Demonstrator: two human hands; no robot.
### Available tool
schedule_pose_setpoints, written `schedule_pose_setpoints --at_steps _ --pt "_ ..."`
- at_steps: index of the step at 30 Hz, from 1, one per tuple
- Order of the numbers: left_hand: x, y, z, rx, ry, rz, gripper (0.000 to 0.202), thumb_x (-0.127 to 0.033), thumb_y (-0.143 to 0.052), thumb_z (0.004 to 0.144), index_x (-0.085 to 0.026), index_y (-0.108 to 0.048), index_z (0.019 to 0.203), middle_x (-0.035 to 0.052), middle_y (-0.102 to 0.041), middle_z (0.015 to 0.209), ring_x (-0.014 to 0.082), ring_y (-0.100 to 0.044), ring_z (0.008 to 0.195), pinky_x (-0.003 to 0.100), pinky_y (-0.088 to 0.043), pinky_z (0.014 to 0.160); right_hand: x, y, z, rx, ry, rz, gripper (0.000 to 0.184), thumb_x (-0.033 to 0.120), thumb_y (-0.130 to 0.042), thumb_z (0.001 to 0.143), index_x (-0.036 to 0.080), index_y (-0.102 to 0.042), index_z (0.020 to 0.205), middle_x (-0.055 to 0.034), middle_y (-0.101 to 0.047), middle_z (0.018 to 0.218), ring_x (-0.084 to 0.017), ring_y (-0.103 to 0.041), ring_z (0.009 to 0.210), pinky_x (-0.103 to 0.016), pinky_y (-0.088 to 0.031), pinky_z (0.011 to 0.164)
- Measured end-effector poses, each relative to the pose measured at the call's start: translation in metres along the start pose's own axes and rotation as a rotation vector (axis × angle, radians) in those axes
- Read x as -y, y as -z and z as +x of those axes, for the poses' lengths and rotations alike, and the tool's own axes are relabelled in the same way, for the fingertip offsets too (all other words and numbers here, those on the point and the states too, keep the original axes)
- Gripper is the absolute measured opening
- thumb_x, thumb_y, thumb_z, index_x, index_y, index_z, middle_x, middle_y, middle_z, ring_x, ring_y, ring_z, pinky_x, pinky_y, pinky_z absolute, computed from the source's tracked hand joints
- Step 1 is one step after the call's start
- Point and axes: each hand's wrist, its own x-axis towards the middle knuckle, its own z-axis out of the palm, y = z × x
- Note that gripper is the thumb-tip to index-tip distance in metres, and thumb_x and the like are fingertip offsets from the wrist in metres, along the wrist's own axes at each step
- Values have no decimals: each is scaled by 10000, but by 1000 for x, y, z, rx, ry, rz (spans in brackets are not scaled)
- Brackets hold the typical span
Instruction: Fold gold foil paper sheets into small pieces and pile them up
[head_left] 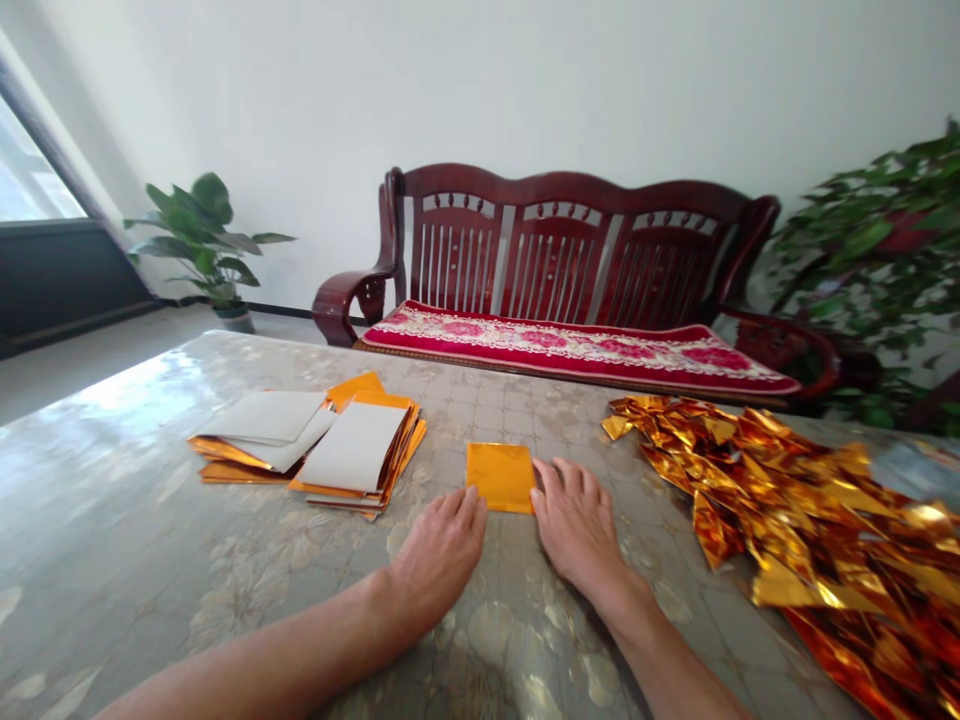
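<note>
Steadying a gold square point(500, 474), apparently lining it up.
Left hand point(444, 538) at one corner, can't tell if pinching; right hand point(577, 520) spread loosely; next likely needs a lifted edge.

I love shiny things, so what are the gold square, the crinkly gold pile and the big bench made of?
Gold square: probably thin paper with a shiny foil face; it lies flat and gleams.
Gold pile: likely similar foil paper, given its sharp creases and bright glints.
Bench: looks like red-brown wood, perhaps varnished, with glossy highlights and slats.
</note>
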Motion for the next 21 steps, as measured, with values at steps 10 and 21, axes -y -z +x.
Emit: schedule_pose_setpoints --at_steps 10,21 --pt "9 2 6 -21 22 -119 202 -101 -510 912 -169 -614 1071 83 -630 1035 258 -570 953 389 -512 842 -12 14 -1 -161 93 266 164 165 -499 934 194 -648 996 -73 -656 986 -234 -556 973 -364 -435 883" --pt "19 -5 18 -143 67 -208 157 -257 -481 981 -237 -632 1022 41 -601 973 219 -544 935 342 -463 823 -2 14 2 -6 231 242 173 227 -618 909 247 -685 1068 -41 -655 1011 -218 -560 974 -346 -446 845"
